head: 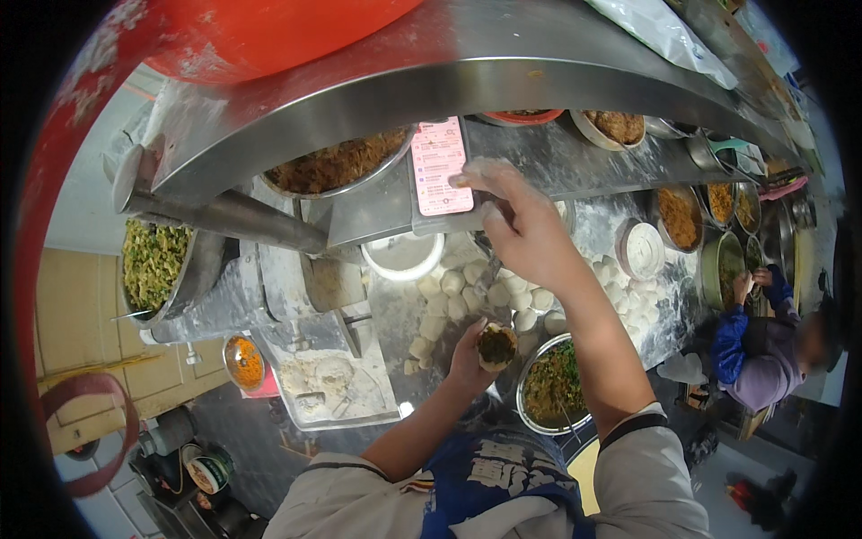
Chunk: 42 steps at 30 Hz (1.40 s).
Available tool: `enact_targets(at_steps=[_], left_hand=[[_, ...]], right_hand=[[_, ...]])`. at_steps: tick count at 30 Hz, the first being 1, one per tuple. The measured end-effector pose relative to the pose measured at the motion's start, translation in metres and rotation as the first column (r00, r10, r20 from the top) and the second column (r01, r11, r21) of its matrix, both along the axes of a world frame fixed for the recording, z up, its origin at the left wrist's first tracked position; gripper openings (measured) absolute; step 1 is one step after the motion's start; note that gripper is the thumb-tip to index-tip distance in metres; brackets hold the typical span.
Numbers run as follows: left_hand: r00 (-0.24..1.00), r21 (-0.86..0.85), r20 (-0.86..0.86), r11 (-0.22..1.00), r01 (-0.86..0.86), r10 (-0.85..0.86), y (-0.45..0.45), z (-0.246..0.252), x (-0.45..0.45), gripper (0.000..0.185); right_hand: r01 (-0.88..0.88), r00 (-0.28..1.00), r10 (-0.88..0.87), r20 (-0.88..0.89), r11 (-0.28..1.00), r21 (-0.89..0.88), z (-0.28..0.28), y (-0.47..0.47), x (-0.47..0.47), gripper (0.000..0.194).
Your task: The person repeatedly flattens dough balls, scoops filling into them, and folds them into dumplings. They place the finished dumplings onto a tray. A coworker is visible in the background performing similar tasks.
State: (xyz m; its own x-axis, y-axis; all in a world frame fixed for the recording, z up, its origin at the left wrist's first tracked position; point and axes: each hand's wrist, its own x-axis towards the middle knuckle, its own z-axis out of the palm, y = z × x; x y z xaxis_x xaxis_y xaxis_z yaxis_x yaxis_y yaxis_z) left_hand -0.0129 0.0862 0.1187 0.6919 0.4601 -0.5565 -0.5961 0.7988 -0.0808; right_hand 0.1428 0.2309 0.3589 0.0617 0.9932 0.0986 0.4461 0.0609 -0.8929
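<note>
In my left hand (468, 360) rests a round dough wrapper (506, 362) cupped around dark green filling (495, 343). My floury right hand (515, 226) is raised with its fingers apart and nothing in them. One fingertip is at the lit screen of a phone (438, 165) on the steel shelf; touching or hovering, I cannot tell. Below it, several pale dough pieces (454, 303) lie on the floured worktop. A steel bowl of green chopped filling (555, 387) stands between my forearms, with a thin utensil in it.
Overhead runs a steel shelf edge (512, 81) bearing a red basin (283, 34). A white tub (404, 259) and a tray of flour (337, 397) stand at left. At right, a co-worker (761, 357) handles something beside bowls of filling (679, 215).
</note>
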Motion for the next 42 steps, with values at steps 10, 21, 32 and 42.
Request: enact_targets(at_steps=[10, 21, 32, 42], left_hand=[[0.984, 0.085, 0.172, 0.996, 0.029, -0.043, -0.035, 0.016, 0.021, 0.036], [0.973, 0.105, -0.005, 0.968, 0.229, -0.23, -0.109, 0.064, 0.058, 0.04], [0.965, 0.16, 0.085, 0.959, 0.232, -0.248, -0.163, 0.08, 0.074, 0.041], [0.954, 0.116, 0.139, 0.961, 0.249, -0.264, -0.183, 0.084, 0.076, 0.035]], right_hand=[[0.306, 0.924, -0.374, -0.077, 0.845, -0.438, -0.073, -0.225, 0.037, 0.027], [0.374, 0.629, -0.686, -0.365, 0.68, -0.631, -0.089, -0.38, 0.002, 0.042], [0.547, 0.595, -0.72, -0.356, 0.688, -0.477, -0.087, -0.449, 0.01, 0.016], [0.656, 0.676, -0.713, -0.188, 0.698, -0.287, -0.084, -0.464, 0.014, 0.018]])
